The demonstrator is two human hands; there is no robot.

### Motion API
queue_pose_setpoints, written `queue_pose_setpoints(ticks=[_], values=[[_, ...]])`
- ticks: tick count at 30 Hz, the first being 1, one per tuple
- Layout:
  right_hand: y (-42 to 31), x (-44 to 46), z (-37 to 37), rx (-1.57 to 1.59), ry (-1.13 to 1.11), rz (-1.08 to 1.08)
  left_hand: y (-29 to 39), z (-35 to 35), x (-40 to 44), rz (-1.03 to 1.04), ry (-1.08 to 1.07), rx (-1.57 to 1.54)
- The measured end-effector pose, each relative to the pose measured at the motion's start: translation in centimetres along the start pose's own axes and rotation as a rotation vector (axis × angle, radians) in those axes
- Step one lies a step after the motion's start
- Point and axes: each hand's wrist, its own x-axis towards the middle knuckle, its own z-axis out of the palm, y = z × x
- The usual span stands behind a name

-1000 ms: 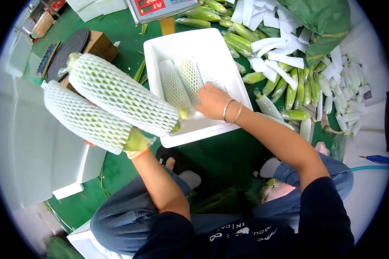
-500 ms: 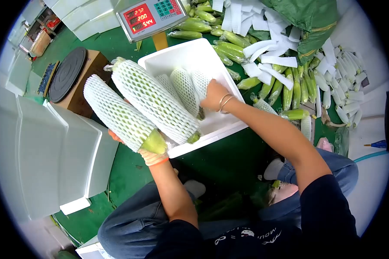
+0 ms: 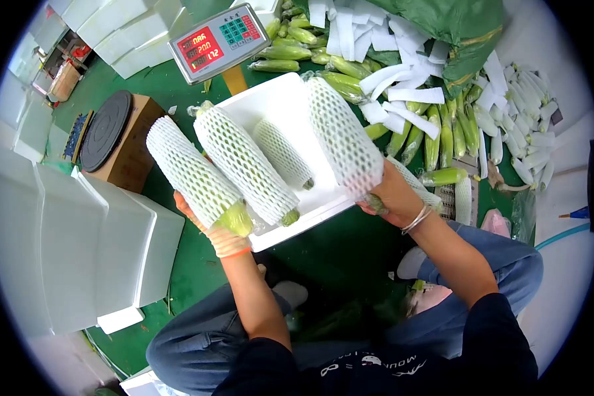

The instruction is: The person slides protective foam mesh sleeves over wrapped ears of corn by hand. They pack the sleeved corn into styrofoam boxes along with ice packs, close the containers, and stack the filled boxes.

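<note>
My left hand [image 3: 208,228], in a pale glove with an orange band, holds two green vegetables in white foam nets, an outer one [image 3: 193,175] and an inner one [image 3: 245,165], side by side over the left part of a white foam box [image 3: 300,228]. My bare right hand [image 3: 399,198], a bracelet at its wrist, is wrapped round the lower end of another netted vegetable [image 3: 344,135], slightly blurred, over the box's right side. Inside the box lies a further netted vegetable [image 3: 282,153].
A scale [image 3: 219,43] with red digits stands behind the box. Wrapped green vegetables [image 3: 445,135], white foam strips [image 3: 402,79] and a green sack [image 3: 472,36] lie to the right. At left are a cardboard box [image 3: 137,148], a black round lid [image 3: 105,131] and white foam boxes [image 3: 122,244].
My right hand has come up out of the box and to the right with a netted vegetable. The two vegetables in my left hand have shifted right since the earliest frame.
</note>
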Motion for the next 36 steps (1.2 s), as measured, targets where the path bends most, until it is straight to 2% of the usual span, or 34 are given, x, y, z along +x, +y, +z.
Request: queue_pose_setpoints(ticks=[3, 5, 6, 7, 9, 10, 11, 12, 13, 15, 16, 18, 19, 21, 22, 23, 25, 26, 27, 28, 29, 31, 32, 33, 35, 36], values=[[0.3, 1.0, 0.2, -0.042, 0.109, -0.007, 0.2, 0.0, -0.1, 0.076, 0.062, 0.06], [0.7, 3.1, -0.1, -0.332, 0.095, -0.133, 1.8, -1.9, 0.2, 0.132, 0.057, 0.099], [-0.1, 4.0, 0.5, -0.486, 0.098, -0.064, 2.7, -2.6, 0.2, 0.14, 0.051, 0.118], [-0.6, 5.3, 1.2, -0.469, 0.1, -0.06, 3.4, -2.7, -0.2, 0.123, 0.03, 0.125], [-0.9, 7.8, 2.7, -1.1, 0.093, 0.069, 4.0, -2.1, -0.3, 0.208, 0.124, 0.168], [0.6, 8.6, 3.1, -1.09, 0.091, 0.069, 3.8, -1.5, -0.4, 0.315, 0.188, 0.268], [3.0, 9.6, 3.0, -1.639, 0.185, -0.247, 3.2, -0.5, -0.6, 0.424, 0.253, 0.366], [4.5, 10.3, 3.4, -2.169, 0.284, -0.605, 2.5, 1.1, -0.8, 0.426, 0.255, 0.371], [5.0, 10.4, 4.3, -2.264, 0.145, -0.609, 1.6, 3.0, -1.1, 0.472, 0.353, 0.471], [6.8, 11.0, 5.5, -2.163, 0.055, -0.557, 1.5, 3.1, -1.2, 0.519, 0.465, 0.57], [7.2, 12.2, 5.1, -2.163, 0.048, -0.552, 1.7, 2.2, -1.0, 0.502, 0.417, 0.513], [7.5, 15.2, 4.1, -1.803, -0.012, -0.113, 2.4, -0.7, -0.5, 0.505, 0.335, 0.576], [8.0, 15.5, 3.8, -1.804, -0.015, -0.112, 2.6, -1.5, -0.3, 0.508, 0.293, 0.606], [9.2, 16.0, 3.4, -2.357, -0.219, 0.049, 2.9, -2.8, 0.0, 0.406, 0.24, 0.373], [12.4, 17.6, 2.5, -2.199, -0.01, 0.028, 2.9, -2.9, 0.2, 0.385, 0.236, 0.305], [9.3, 17.1, 3.8, -2.209, -0.021, 0.026, 2.7, -2.8, -0.1, 0.391, 0.245, 0.297], [3.1, 16.9, 6.2, -1.921, -0.678, 0.414, 2.8, -2.5, 0.2, 0.336, 0.221, 0.281], [4.3, 17.4, 6.4, -1.924, -0.668, 0.409, 3.2, -2.4, 0.2, 0.255, 0.155, 0.213], [6.9, 17.7, 6.1, -1.864, -0.378, 0.259, 2.8, -2.4, 0.2, 0.256, 0.157, 0.203], [9.6, 17.7, 5.6, -1.776, -0.102, 0.117, 2.2, -1.6, -0.2, 0.317, 0.208, 0.309], [11.9, 17.7, 5.3, -1.77, -0.1, 0.124, 2.3, -2.4, -0.2, 0.385, 0.122, 0.499], [15.8, 18.1, 5.2, -2.034, 0.252, -0.131, 2.4, -3.7, -0.1, 0.576, -0.024, 0.852], [16.4, 18.5, 5.3, -2.0, 0.327, -0.16, 2.7, -4.0, -0.2, 0.413, -0.138, 0.504], [16.6, 18.9, 5.1, -2.0, 0.335, -0.155, 2.8, -4.1, -0.1, 0.344, -0.172, 0.376], [14.7, 19.0, 5.3, -1.864, 0.262, 0.026, 2.7, -3.3, 0.1, 0.202, -0.214, 0.117], [13.8, 18.6, 5.0, -1.865, 0.258, -0.061, 2.6, -3.0, 0.5, 0.283, 0.006, 0.197]])
